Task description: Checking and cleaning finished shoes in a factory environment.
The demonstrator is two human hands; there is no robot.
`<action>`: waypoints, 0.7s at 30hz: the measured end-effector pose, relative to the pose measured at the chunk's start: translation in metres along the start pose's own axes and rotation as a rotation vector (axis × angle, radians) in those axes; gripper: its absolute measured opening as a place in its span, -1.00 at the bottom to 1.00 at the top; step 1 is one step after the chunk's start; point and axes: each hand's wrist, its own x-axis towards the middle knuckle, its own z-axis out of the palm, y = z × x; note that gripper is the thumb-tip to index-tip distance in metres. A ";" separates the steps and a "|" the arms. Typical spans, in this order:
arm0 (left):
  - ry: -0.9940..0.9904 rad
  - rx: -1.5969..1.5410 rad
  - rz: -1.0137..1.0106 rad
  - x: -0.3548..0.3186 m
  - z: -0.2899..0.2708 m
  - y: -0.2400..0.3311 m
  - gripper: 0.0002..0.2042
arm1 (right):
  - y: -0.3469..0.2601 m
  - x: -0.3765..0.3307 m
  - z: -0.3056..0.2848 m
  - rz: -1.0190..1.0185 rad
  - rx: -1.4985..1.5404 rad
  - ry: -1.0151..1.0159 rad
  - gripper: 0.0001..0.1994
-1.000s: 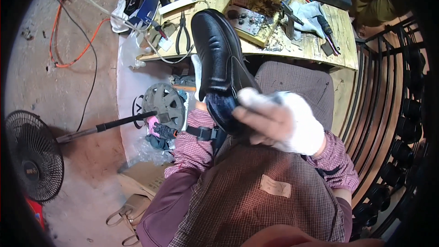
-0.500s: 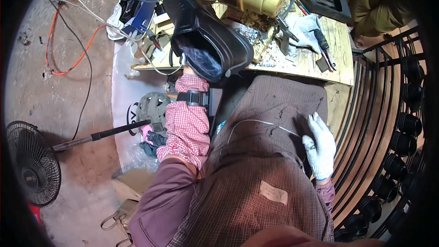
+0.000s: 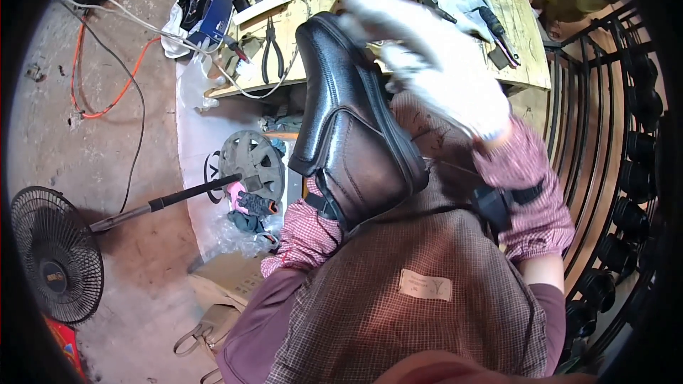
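While left hand fills black shoe [image 3: 352, 124] | gloved right hand [image 3: 434, 64] touching its toe

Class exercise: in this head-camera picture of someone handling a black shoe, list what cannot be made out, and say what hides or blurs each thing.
- Left hand: hidden inside or behind the black shoe; its grip cannot be seen.
- Right hand, white-gloved: motion-blurred, so finger positions are unclear.
- Shoe sole: turned away from the camera.
- Workbench tools: small, bent by the fisheye rim.
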 end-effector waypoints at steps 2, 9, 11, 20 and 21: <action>0.046 -0.037 0.072 0.002 0.009 -0.013 -0.40 | -0.038 -0.012 0.011 0.058 0.407 0.306 -0.55; 0.177 -0.072 0.179 0.030 0.014 0.061 -0.39 | -0.044 -0.091 0.016 -0.032 -0.090 0.249 -0.48; 0.190 -0.075 0.207 0.040 0.020 0.069 -0.39 | -0.046 -0.100 0.013 -0.078 -0.377 -0.099 -0.48; -0.122 -0.027 0.006 0.031 0.028 0.041 -0.39 | -0.091 -0.114 -0.003 -0.314 -0.640 -0.393 -0.38; -0.228 -0.003 -0.093 0.027 0.023 0.035 -0.39 | -0.085 -0.129 -0.002 -0.356 -0.541 -0.243 -0.55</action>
